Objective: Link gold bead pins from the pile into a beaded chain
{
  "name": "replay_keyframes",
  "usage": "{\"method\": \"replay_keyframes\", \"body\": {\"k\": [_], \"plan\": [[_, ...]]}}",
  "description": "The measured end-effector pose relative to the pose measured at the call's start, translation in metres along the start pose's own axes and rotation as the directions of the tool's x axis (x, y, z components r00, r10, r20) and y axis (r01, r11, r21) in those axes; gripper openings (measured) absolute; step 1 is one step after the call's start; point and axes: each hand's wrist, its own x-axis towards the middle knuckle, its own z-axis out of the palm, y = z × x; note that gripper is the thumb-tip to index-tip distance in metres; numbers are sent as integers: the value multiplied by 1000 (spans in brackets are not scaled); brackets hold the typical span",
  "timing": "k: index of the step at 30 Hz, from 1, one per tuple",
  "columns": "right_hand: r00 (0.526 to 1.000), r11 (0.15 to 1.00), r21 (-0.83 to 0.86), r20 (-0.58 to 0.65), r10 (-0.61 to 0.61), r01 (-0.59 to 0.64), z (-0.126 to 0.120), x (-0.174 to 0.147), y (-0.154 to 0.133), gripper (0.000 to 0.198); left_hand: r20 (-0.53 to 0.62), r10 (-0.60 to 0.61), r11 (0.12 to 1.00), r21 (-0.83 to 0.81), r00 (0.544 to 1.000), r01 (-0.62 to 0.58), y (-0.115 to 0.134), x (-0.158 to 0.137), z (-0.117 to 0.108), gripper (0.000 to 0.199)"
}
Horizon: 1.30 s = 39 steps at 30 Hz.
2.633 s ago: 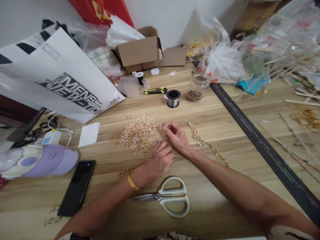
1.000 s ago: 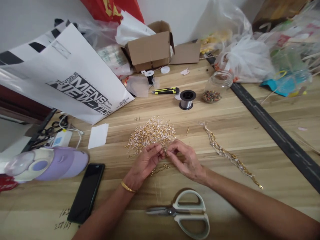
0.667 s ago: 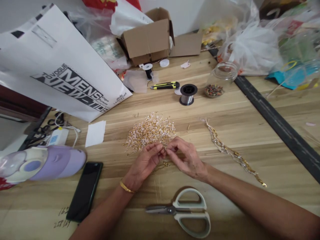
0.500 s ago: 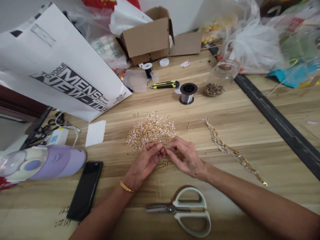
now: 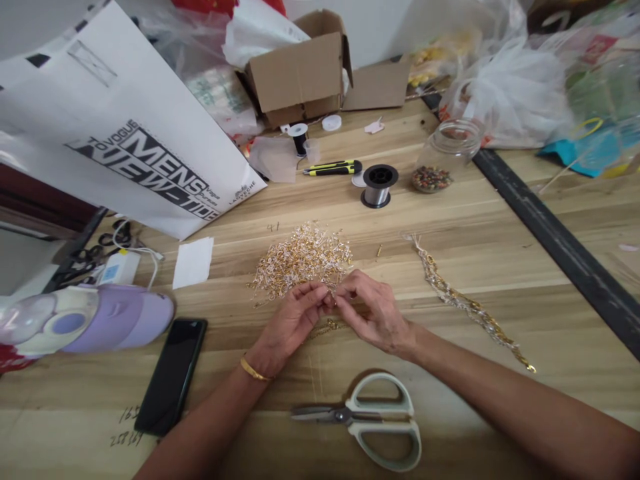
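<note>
A heap of small gold and white beaded pins (image 5: pixel 300 257) lies on the wooden table (image 5: pixel 450 220). Just in front of it my left hand (image 5: pixel 290 323) and my right hand (image 5: pixel 373 313) meet fingertip to fingertip, pinching small pieces between them. A short gold strand (image 5: pixel 325 328) hangs from under my fingers onto the table. A long finished beaded strand (image 5: pixel 465 303) lies to the right of my right hand. What exactly each fingertip grips is too small to tell.
Scissors (image 5: pixel 370 420) lie near the front edge. A black phone (image 5: pixel 170 373) and a purple device (image 5: pixel 85 320) are at the left. Behind the heap are a wire spool (image 5: pixel 379 185), a bead jar (image 5: pixel 440 160), a utility knife (image 5: pixel 333 167), a cardboard box (image 5: pixel 300 73) and a white bag (image 5: pixel 135 140).
My right hand left the heap's right edge and my left hand rose off the table; both came together in front of the heap. Over the last second they stay nearly still.
</note>
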Motion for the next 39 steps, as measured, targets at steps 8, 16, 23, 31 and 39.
{"method": "replay_keyframes", "body": {"k": [8,16,23,31,39], "plan": [[1000,1000,-12,-7,6,-6,1,-1,2,4,-25,-6,1000,3,1000,7,2,-2,2,16],[1000,1000,-18,-13,3,-4,1,-1,1,6,-24,7,1000,21,1000,-7,1,-2,2,16],[1000,999,-38,-18,-5,4,0,-1,2,5,-38,3,1000,13,999,-3,1,-2,4,17],[999,999,-45,-36,-15,13,1,-2,2,6,-28,10,1000,10,1000,-10,2,-3,6,17],[999,998,-45,-20,-38,37,1,-3,3,6,-33,23,1000,-4,999,-23,1,-4,6,18]]}}
